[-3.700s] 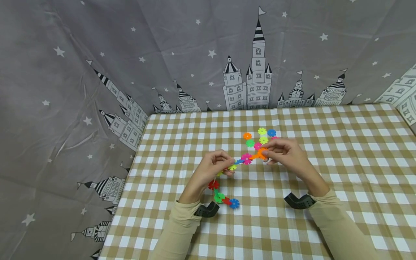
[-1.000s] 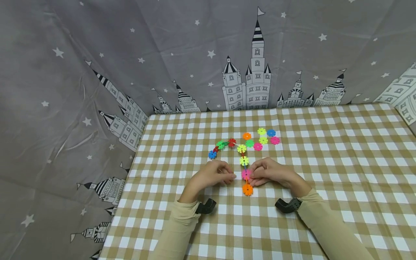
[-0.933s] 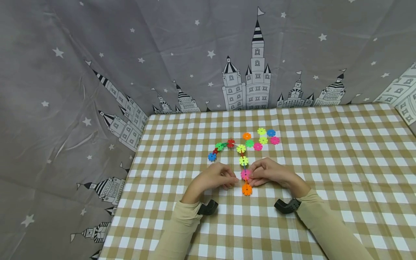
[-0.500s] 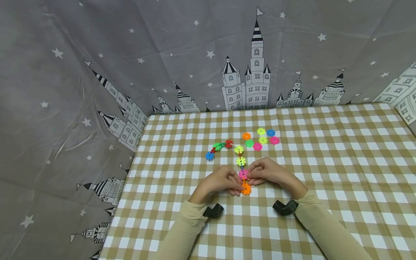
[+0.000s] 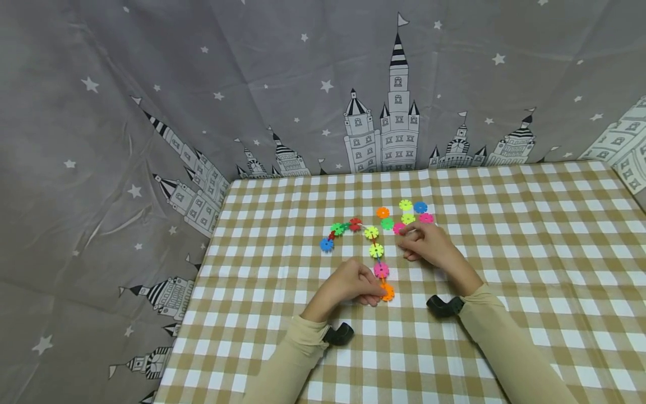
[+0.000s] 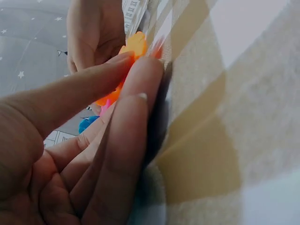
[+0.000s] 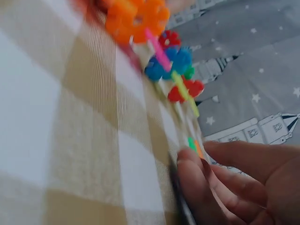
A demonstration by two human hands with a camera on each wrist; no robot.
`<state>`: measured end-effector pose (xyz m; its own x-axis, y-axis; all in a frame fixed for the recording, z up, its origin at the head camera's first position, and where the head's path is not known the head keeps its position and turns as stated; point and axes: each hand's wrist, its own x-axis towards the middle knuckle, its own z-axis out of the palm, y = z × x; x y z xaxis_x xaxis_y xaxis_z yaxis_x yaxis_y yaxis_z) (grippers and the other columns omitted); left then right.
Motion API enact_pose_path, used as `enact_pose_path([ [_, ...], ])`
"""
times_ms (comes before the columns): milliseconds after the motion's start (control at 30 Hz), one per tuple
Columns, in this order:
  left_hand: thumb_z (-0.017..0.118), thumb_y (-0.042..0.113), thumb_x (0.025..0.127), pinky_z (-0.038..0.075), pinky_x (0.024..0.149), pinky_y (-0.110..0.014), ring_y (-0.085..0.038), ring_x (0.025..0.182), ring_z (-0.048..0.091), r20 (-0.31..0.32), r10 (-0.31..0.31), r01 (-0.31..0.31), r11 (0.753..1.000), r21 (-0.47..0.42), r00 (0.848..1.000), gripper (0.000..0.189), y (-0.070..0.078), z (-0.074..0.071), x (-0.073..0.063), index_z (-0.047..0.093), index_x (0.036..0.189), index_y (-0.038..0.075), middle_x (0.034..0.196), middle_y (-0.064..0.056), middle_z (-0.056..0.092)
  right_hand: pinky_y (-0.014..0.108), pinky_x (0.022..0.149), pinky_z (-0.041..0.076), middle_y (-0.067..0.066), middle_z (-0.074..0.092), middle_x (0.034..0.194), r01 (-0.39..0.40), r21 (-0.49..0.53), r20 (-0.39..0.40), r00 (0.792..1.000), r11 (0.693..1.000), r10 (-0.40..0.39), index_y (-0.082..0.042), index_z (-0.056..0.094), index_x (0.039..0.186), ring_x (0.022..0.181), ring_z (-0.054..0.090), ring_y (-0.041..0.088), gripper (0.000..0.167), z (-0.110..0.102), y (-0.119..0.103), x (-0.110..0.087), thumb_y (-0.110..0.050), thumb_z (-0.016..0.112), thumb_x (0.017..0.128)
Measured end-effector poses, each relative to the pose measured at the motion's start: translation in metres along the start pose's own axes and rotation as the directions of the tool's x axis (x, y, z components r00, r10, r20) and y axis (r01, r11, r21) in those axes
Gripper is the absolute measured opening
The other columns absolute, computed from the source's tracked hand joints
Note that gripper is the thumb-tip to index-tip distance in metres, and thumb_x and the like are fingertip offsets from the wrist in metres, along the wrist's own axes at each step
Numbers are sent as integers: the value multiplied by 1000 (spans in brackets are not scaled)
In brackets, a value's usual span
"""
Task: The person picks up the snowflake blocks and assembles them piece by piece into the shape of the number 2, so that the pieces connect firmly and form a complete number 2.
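Note:
Several notched plastic snowflake discs are joined into a curved chain, with a blue disc [image 5: 326, 244] at its far left end, a yellow disc [image 5: 376, 251] and a pink disc [image 5: 381, 270] along the right side. My left hand [image 5: 353, 282] pinches the orange disc [image 5: 388, 292] at the near end between thumb and index finger. That orange disc [image 6: 136, 45] shows past the fingertips in the left wrist view. My right hand [image 5: 429, 244] reaches beside a loose pink disc [image 5: 398, 228], partly covered by its fingers. In the right wrist view, the thumb and index finger stand apart with nothing visibly held.
More loose discs lie toward the back: an orange one [image 5: 383, 212], a green one [image 5: 387, 224], two yellow ones, a blue one [image 5: 420, 207] and another pink one [image 5: 426, 217]. A checked cloth [image 5: 504, 235] covers the table, and a grey castle-print curtain [image 5: 282, 84] hangs behind.
The left hand has moved right and taken hold of the orange end disc. The right hand has let go of the chain's pink disc and moved away toward the loose discs.

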<state>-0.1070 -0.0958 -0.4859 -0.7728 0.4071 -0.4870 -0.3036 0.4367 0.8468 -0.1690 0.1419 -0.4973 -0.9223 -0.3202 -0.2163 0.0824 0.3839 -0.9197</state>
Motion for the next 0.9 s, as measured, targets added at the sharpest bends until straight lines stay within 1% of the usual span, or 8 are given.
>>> enact_pose_path([
  [100,82,9,87,55,51,-20,-10,55,68,22,14,-14,1000,-10,1000,13,0,-3,-1,73,80,2,64,-4,72,25,61,58,13,74,82,19,-130,-75,997,991,-29,4,61,128,59,68,12,40,1,-2,8,-20,72,98],
  [267,77,5,90,55,54,-20,-10,56,68,79,25,-24,1000,-13,997,11,1,-15,-4,70,84,0,66,-4,71,30,62,49,7,67,77,4,-293,-125,991,956,-42,1,63,128,57,61,15,41,2,-8,15,-23,74,97],
  [400,75,4,91,56,55,-21,-11,57,69,106,19,-17,1000,-17,994,9,-1,-21,-4,70,87,-2,68,-5,72,30,63,46,9,65,80,-18,-332,-136,990,943,-29,1,65,124,60,61,16,38,1,-8,16,-23,74,96],
  [600,74,5,93,57,56,-22,-11,58,70,106,32,-32,1000,-2,994,9,0,-23,-4,73,90,-3,71,-9,75,30,70,42,12,65,96,6,-367,-152,986,930,-66,-3,72,107,79,55,21,30,1,-7,10,-25,81,89],
  [667,74,6,93,57,55,-22,-11,58,70,92,33,-33,999,-3,995,9,0,-23,-4,74,90,-3,73,-10,76,28,69,45,11,69,94,31,-332,-113,991,943,-72,-3,71,104,77,57,19,26,1,-6,6,-22,82,89],
  [767,75,6,93,57,55,-22,-12,58,71,76,28,-28,1000,-4,997,9,0,-23,-4,75,89,-2,74,-12,77,24,65,53,10,73,88,72,-208,7,997,975,-73,-1,69,100,70,64,13,20,1,-1,-2,-15,80,91],
  [833,76,7,92,57,55,-23,-13,59,72,68,24,-23,1000,-6,997,9,0,-23,-4,76,89,-2,76,-14,77,24,62,56,11,75,85,104,-119,112,990,987,-90,2,69,100,68,67,12,18,1,2,-7,-10,79,91],
  [900,76,7,92,58,55,-23,-13,59,73,64,17,-17,1000,-9,998,9,-1,-23,-4,77,90,-2,77,-14,78,24,62,57,12,77,86,132,-58,211,970,989,-117,3,71,100,69,69,11,15,3,5,-12,-8,78,91],
])
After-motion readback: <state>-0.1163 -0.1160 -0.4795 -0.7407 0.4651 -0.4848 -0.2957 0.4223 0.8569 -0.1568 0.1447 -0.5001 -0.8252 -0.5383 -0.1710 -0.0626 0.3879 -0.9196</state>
